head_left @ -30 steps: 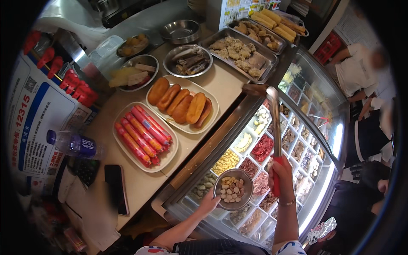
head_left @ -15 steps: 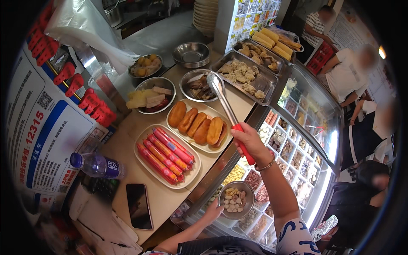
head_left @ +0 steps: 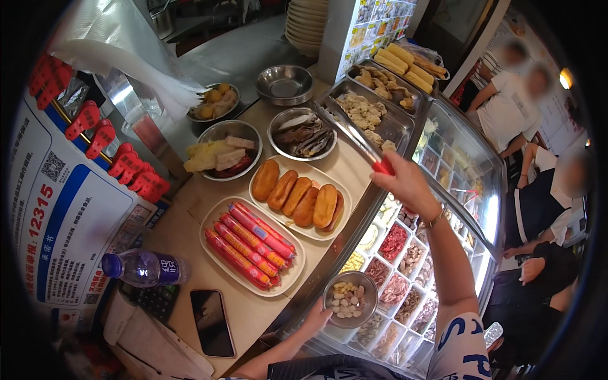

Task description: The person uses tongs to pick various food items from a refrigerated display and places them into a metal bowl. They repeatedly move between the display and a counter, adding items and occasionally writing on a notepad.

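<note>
My right hand [head_left: 405, 182] is closed around the red handle of metal tongs [head_left: 356, 140]. The tongs reach up and left, their tips over the near-left edge of a metal tray [head_left: 398, 144] of pale battered fried pieces [head_left: 362, 109]. Lower down, my left hand [head_left: 315, 318] grips the rim of a small steel bowl [head_left: 329, 292]. Yellow and pale round pieces [head_left: 348, 303] lie in that bowl, which I hold over the lit display case. Left of the tongs stands a steel bowl of dark strips [head_left: 303, 136]. Nothing clearly shows between the tong tips.
Fried dough pieces [head_left: 296, 196] and red-wrapped sausages [head_left: 247, 246] fill two white plates on the counter. A phone [head_left: 212, 323] and a plastic bottle [head_left: 144, 268] lie nearer. The glass display case [head_left: 472, 209] borders the right side. Several people [head_left: 506, 111] stand beyond it.
My right hand has moved right and up with the tongs. Their tips have gone from over the bowl of dark strips to the tray's edge. The left hand and its bowl stay nearly in place.
</note>
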Motion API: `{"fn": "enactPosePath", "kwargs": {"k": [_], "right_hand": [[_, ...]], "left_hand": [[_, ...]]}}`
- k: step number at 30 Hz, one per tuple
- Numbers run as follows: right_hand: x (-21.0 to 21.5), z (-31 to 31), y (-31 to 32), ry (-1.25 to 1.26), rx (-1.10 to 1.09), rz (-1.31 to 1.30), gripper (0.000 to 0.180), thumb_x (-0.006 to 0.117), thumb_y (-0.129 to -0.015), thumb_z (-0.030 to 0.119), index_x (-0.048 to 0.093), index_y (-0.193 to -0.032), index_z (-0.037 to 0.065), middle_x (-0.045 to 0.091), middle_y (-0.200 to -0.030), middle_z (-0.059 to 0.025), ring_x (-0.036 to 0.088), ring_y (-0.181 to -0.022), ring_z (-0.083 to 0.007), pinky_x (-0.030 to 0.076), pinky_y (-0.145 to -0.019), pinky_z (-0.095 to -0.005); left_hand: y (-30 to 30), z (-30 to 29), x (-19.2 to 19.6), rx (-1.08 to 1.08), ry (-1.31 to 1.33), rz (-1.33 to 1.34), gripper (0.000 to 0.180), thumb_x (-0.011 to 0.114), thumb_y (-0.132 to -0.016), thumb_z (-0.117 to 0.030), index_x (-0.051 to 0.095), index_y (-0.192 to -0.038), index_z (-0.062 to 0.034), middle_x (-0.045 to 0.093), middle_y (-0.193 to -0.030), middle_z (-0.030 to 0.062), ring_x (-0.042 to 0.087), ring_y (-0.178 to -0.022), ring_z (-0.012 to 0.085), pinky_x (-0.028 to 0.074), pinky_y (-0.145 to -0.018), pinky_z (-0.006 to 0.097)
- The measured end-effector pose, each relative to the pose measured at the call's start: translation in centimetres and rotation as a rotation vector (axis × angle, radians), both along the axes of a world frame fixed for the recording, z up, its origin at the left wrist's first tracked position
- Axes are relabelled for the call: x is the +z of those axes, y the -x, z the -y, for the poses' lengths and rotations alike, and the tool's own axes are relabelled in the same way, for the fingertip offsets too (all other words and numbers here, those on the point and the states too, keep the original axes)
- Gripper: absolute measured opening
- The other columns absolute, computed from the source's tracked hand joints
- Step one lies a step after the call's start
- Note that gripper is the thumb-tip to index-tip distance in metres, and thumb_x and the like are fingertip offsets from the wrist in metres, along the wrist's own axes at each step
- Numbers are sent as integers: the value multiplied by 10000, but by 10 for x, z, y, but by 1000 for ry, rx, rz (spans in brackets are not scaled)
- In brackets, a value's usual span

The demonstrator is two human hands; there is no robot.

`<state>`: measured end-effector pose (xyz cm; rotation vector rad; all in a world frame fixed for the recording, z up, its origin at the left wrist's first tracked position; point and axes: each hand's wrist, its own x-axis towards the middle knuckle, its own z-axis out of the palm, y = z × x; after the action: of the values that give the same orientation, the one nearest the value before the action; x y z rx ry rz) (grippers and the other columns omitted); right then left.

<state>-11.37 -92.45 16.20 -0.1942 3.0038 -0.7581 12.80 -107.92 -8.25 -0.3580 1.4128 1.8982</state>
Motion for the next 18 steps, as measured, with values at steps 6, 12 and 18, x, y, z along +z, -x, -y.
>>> {"fn": "enactPosePath", "kwargs": {"k": [6,12,18], "right_hand": [[36,8,46,-618,229,-260,216,552,-669,194,492,-826,59,577,-665,-153,567,-655,-323,444,-581,-415],[44,36,88,-875,358,-287,214,570,-680,186,545,-876,107,579,-650,-109,581,-651,-266,448,-549,-369],[49,66,116,-1126,446,-299,207,516,-721,134,578,-919,137,597,-695,-71,590,-679,-243,458,-570,-338]], "left_hand": [[2,-1,-10,72,-49,-8,493,434,-782,-6,288,-1247,-82,506,-987,115,552,-709,147,487,-532,264],[3,5,-11,17,-6,-26,486,441,-776,-43,298,-1240,-76,517,-938,90,536,-701,123,471,-518,249],[2,-1,-9,49,-26,-46,503,446,-757,-24,312,-1237,-91,522,-884,88,523,-639,116,459,-480,242]]}}
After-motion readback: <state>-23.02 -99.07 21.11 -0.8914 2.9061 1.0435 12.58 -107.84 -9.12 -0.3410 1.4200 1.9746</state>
